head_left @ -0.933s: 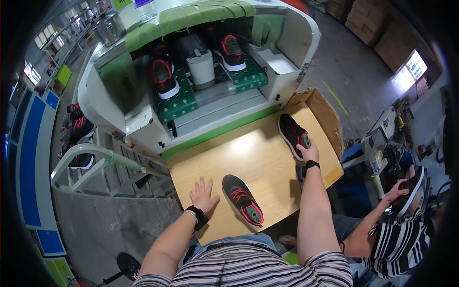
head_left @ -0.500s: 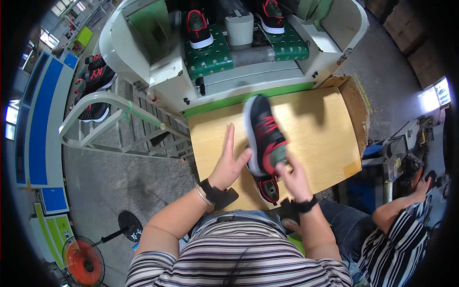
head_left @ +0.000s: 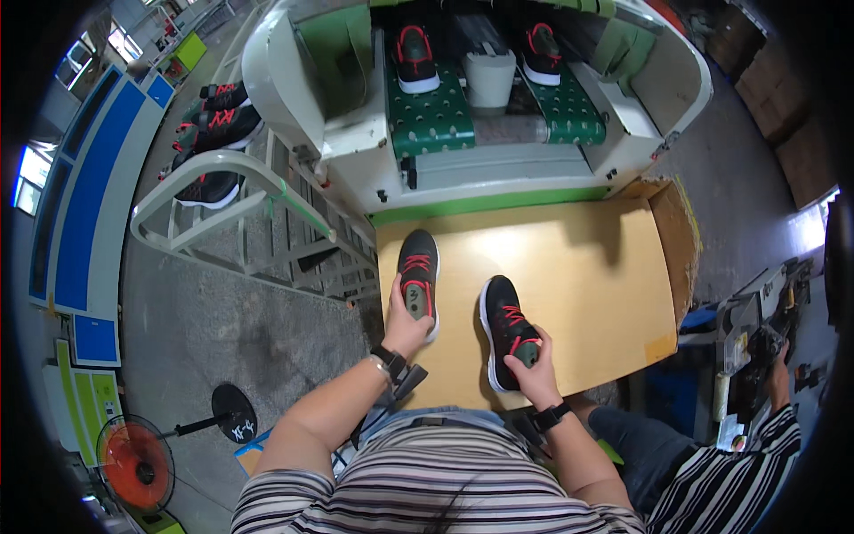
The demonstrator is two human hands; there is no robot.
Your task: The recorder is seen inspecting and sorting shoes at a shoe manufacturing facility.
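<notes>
Left hand (head_left: 406, 326)'s clamped round the left shoe (head_left: 418, 265)'s heel end, right hand (head_left: 534, 372) likewise on the right shoe (head_left: 503, 313), by the wooden table (head_left: 592, 294)'s near edge. If that right grip slips, could tumble off imo.

The nearest support is a pale wood-grain tabletop (head_left: 587, 285), its surface a little shiny. On it, or just above it, are two dark sneakers with red laces — a left-side sneaker (head_left: 418, 255) and a right-side sneaker (head_left: 502, 310) — whose toes point to the far edge. Beyond it, two green perforated conveyor belts (head_left: 429, 126) carry one black-and-red sneaker (head_left: 416, 64) each. At left, a light metal rack (head_left: 169, 191) bears several similar sneakers (head_left: 218, 129). On the grey floor (head_left: 289, 360) stands a round black fan base (head_left: 234, 413).
</notes>
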